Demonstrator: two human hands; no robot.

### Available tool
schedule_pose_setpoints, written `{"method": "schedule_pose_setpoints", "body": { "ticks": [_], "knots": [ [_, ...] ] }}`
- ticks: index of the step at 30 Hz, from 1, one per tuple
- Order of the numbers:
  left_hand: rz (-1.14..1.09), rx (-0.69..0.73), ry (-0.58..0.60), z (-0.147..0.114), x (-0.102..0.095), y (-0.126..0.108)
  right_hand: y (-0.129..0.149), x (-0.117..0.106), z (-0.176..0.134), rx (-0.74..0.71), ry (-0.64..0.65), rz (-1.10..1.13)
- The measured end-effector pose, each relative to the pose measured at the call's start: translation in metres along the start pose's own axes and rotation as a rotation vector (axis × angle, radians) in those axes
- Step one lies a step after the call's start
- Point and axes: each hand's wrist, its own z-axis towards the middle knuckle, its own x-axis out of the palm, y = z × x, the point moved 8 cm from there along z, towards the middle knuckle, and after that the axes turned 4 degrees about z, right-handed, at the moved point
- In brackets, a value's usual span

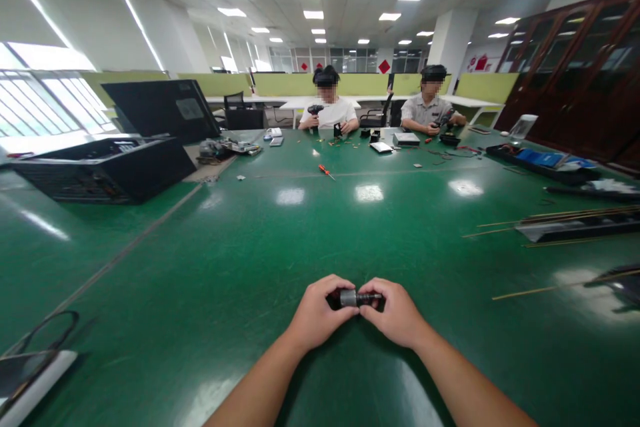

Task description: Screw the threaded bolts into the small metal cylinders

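Between my hands lies a small cylindrical metal part with a shaft (349, 297), held level just above the green tabletop. It has a grey barrel in the middle, and a thinner dark shaft points to the right. My left hand (316, 312) is closed around its left end, thumb below and fingers above. At the shaft end, my right hand (396, 313) pinches the part between thumb and fingers. The fingers partly hide both ends, so its exact kind cannot be made out.
An orange-handled screwdriver (326, 171) lies mid-table. A black computer case (107, 170) stands at left, a white-edged device (37, 380) near left. Thin rods (575, 217) and a black tray (540, 163) are at right. Two people (330, 110) work across the table, one holding a drill (315, 109).
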Motion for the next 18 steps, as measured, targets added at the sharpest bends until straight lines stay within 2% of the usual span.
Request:
{"method": "schedule_pose_setpoints", "body": {
  "ticks": [18],
  "knots": [
    [-0.017,-0.011,0.011,0.0001,0.0026,0.0042,-0.0013,-0.0022,-0.0003,0.041,-0.004,0.026]
  ]
}}
